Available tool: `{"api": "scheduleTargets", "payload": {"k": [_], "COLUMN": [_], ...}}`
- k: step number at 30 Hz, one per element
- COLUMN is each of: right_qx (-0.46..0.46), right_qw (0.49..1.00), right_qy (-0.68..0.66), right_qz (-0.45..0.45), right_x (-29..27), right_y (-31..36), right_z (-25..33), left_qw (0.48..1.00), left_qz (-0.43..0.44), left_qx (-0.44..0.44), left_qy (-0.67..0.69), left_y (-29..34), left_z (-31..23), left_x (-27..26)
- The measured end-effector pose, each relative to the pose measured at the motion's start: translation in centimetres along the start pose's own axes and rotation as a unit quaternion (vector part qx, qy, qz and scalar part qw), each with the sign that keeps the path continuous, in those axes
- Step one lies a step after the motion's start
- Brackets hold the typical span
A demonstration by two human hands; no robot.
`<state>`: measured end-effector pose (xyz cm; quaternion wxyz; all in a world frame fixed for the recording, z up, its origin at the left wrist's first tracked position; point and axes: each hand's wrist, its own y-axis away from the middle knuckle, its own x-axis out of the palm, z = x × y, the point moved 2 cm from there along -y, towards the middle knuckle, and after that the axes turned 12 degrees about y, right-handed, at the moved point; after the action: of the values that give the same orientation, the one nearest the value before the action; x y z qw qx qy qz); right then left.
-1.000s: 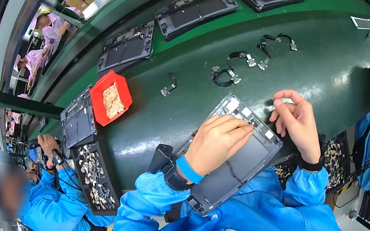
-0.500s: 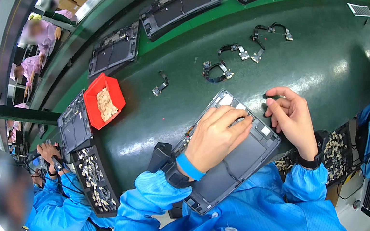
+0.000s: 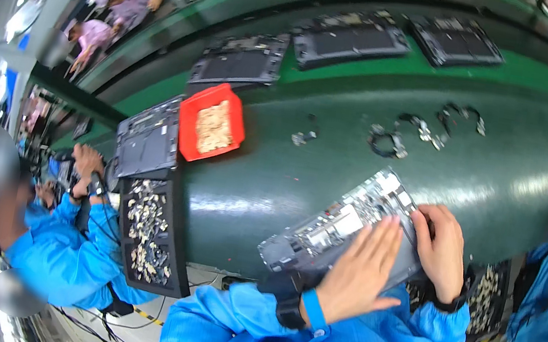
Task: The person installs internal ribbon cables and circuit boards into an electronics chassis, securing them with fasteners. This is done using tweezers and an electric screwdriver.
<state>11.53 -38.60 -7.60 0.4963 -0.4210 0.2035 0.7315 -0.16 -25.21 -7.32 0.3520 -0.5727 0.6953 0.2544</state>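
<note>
While L hand (image 3: 365, 266) lies flat over opened device (image 3: 341, 222), R hand (image 3: 442, 250) touches edge.

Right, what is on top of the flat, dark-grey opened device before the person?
The person's left hand is over the device; their right hand is at its right edge. Small components and a whitish rectangular patch show; whatever the hands cover cannot be seen.
</note>
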Motion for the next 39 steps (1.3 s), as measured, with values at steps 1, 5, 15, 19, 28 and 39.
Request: {"api": "scheduleTargets", "payload": {"k": [1,5,15,19,28,39], "right_qx": [-0.015,-0.071,0.154,0.106,0.273,-0.042], "right_qw": [0.999,0.997,0.944,0.958,0.844,0.909], "right_qy": [0.015,-0.013,-0.292,-0.225,-0.407,0.196], "right_qz": [-0.032,0.003,-0.008,-0.144,-0.219,-0.366], "right_x": [0.2,0.3,-9.4,-20.9,-29.1,-26.6], "right_y": [0.1,-0.1,-2.3,-10.7,-33.6,-51.2], "right_z": [0.5,0.1,-5.7,-26.2,-58.9,-54.3], "left_qw": [1.000,1.000,0.976,0.964,0.925,0.916], "left_qz": [0.000,-0.023,-0.059,-0.202,-0.326,-0.330], "left_qx": [0.000,0.016,0.080,-0.021,-0.197,-0.219], "left_qy": [-0.023,0.010,0.195,0.174,-0.007,-0.059], "left_y": [0.6,0.9,4.9,6.6,8.6,7.6], "left_z": [-0.3,0.0,0.0,2.7,5.5,5.1], "left_x": [0.2,0.4,-6.5,-7.9,-2.3,-2.4]}}
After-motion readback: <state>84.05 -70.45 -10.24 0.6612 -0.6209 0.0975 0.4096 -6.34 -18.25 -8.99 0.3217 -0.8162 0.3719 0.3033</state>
